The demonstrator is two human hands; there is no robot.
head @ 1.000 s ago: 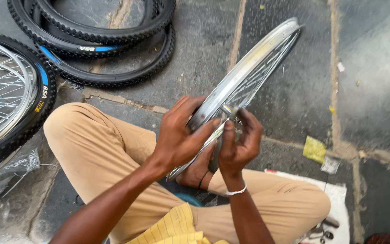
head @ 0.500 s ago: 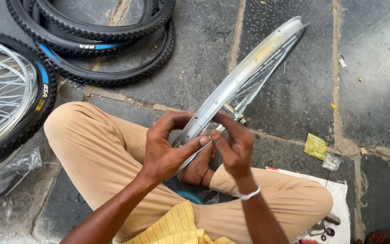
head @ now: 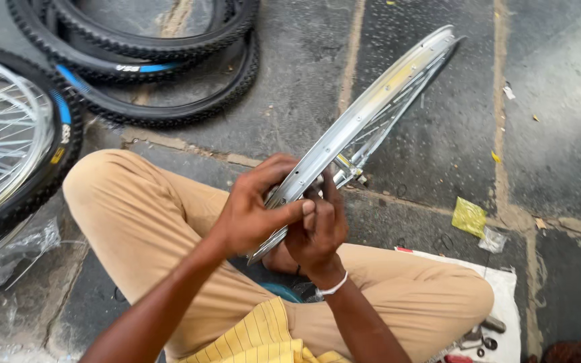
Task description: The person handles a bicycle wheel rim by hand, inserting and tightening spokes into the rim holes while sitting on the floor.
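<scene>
Both hands' grip on rim (bare)

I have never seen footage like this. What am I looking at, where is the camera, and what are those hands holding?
There is no machine here: a person sits cross-legged on a stone floor, and a camera worn on the head looks down at the hands. The left hand and right hand both grip a bare silver bicycle rim, seen edge-on, with its spokes and hub partly hidden behind it. Top left lie loose black tyres; at the left edge is a complete spoked wheel. A yellow wrapper lies to the right, and small metal parts rest on a white sheet.
</scene>
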